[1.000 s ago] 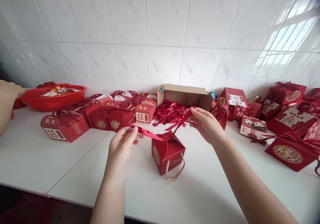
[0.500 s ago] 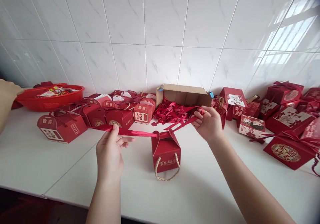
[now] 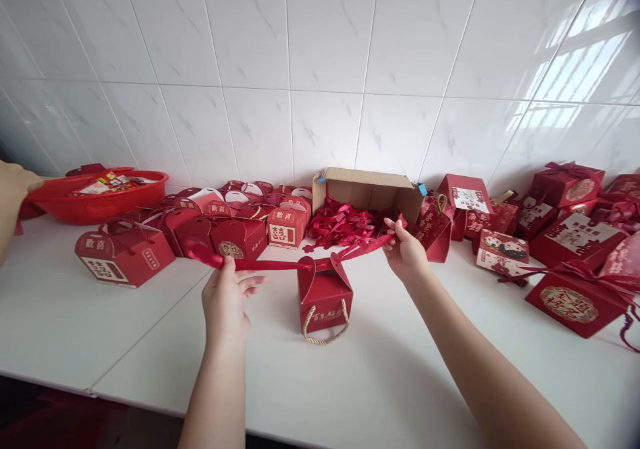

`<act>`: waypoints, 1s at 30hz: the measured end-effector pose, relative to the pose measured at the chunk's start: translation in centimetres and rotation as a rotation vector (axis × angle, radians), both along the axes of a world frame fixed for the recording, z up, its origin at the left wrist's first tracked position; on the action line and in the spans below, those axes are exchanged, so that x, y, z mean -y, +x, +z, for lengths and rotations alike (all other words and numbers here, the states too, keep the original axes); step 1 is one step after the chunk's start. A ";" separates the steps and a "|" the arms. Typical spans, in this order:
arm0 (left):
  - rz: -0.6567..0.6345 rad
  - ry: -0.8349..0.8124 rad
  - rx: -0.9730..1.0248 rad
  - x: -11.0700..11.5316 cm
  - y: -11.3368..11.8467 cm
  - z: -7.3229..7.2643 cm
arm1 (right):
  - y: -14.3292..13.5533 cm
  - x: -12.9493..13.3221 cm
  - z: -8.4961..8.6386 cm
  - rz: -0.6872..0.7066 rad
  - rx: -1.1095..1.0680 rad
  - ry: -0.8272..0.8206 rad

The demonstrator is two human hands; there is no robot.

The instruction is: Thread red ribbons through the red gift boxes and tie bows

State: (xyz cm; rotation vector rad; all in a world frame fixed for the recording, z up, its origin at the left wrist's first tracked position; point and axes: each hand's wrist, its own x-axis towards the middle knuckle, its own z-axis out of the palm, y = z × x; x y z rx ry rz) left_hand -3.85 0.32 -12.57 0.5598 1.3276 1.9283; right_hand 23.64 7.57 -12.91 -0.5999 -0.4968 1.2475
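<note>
A small red gift box [image 3: 326,295] with a cream rope handle [image 3: 325,341] stands upright on the white table in front of me. A red ribbon [image 3: 273,265] passes through the holes in its top flaps and stretches out to both sides. On the left, my left hand [image 3: 227,305] pinches one end of it between thumb and finger, the other fingers loosely extended. My right hand [image 3: 404,252] pinches the other end at the right, a little higher. Both ribbon lengths look fairly taut, and neither hand touches the box.
Behind stands an open cardboard carton [image 3: 370,181] with a heap of red ribbons [image 3: 345,225]. Several red boxes [image 3: 240,235] crowd the left, beside a red basin [image 3: 100,202] holding packets. Another person's arm [image 3: 13,199] reaches in there. Ribbon-tied boxes [image 3: 570,302] fill the right.
The gift box has shifted slightly left and back, its front now lit and readable. My right hand has moved left and a bit lower; my left hand slid slightly right. Both still hold the ribbon.
</note>
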 end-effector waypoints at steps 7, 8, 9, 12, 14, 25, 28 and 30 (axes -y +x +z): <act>-0.080 -0.073 0.191 -0.7 -0.2 -0.3 | 0.7 -0.8 -1.6 0.128 -0.100 -0.006; -0.072 -0.072 0.211 -0.8 -0.2 -0.4 | 0.7 -0.8 -1.9 0.140 -0.104 -0.009; -0.059 -0.066 0.228 -0.9 -0.2 -0.5 | 0.6 -0.8 -2.1 0.153 -0.104 -0.013; 0.001 -0.017 0.255 -1.0 -0.2 -0.7 | 0.2 -0.7 -2.5 0.199 -0.079 -0.018; 0.057 0.033 0.248 -0.8 -0.4 -0.8 | 0.0 -0.5 -2.2 0.219 -0.050 -0.017; 0.080 0.251 0.028 -0.9 -0.7 4.6 | 0.2 2.5 3.7 -0.003 0.094 0.200; -0.083 0.282 -0.155 -1.6 0.6 7.8 | 0.9 3.7 5.5 -0.047 0.144 0.262; -0.174 0.299 -0.436 -1.6 1.8 10.0 | 1.4 4.6 6.6 -0.072 0.213 0.319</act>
